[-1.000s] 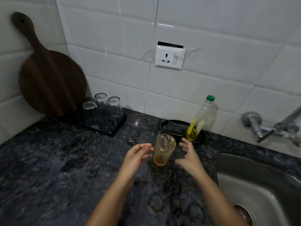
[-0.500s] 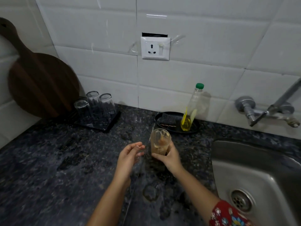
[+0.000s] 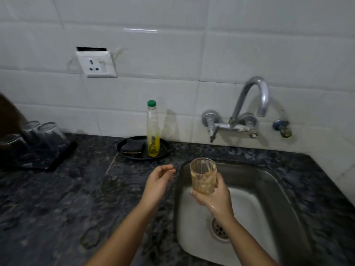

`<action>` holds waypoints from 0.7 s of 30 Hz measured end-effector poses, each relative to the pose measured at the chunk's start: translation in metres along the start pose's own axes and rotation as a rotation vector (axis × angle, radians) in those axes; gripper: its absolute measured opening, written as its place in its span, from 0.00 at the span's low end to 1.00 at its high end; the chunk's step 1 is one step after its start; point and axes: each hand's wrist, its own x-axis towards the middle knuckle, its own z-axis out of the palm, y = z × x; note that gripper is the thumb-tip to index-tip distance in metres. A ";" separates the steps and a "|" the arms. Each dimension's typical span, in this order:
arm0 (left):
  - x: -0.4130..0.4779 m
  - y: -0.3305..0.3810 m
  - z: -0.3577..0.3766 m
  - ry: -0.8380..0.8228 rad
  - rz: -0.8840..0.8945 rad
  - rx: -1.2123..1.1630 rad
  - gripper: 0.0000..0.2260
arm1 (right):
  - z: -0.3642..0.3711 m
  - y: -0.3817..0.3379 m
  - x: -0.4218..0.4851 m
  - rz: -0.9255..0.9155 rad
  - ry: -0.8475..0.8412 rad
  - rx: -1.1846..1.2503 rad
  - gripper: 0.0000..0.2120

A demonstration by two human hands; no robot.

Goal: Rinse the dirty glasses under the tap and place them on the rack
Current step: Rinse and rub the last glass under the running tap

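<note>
A dirty glass [image 3: 203, 175] smeared with brownish residue is held upright over the left part of the steel sink [image 3: 269, 189], gripped at its base by my right hand [image 3: 215, 198]. My left hand [image 3: 158, 181] hovers empty just left of the sink edge, fingers loosely curled and apart. The curved tap [image 3: 255, 98] is on the wall behind the sink, and no water runs from it. At the far left, a black rack [image 3: 57, 160] holds three upturned clear glasses [image 3: 48, 131].
A black dish [image 3: 163, 150] behind my left hand carries a dark sponge [image 3: 133, 147] and a green-capped bottle [image 3: 152, 131] with yellow liquid. A wall socket [image 3: 96, 64] is above it. The dark granite counter [image 3: 57, 208] has wet marks. The sink drain [image 3: 220, 230] is under my right wrist.
My right hand closed on the dirty glass, lifted it off the counter and carried it right, over the sink. My left hand followed to the right, still empty.
</note>
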 end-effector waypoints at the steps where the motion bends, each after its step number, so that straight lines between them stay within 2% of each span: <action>1: 0.007 0.002 0.021 -0.007 0.021 0.030 0.09 | -0.017 0.008 0.004 0.019 0.011 -0.023 0.28; 6: 0.039 0.031 0.113 -0.001 0.107 0.196 0.22 | -0.079 0.043 0.023 0.101 0.019 -0.131 0.35; 10: 0.058 0.055 0.160 0.071 0.209 0.445 0.23 | -0.107 0.047 0.034 0.128 0.000 -0.203 0.34; 15: 0.070 0.075 0.174 0.181 0.210 0.657 0.30 | -0.122 0.045 0.044 0.131 -0.007 -0.263 0.36; 18: 0.084 0.083 0.167 0.143 0.180 0.675 0.31 | -0.123 0.043 0.047 0.114 -0.002 -0.262 0.35; 21: 0.091 0.089 0.164 0.063 0.189 0.792 0.29 | -0.123 0.036 0.049 0.107 -0.020 -0.290 0.33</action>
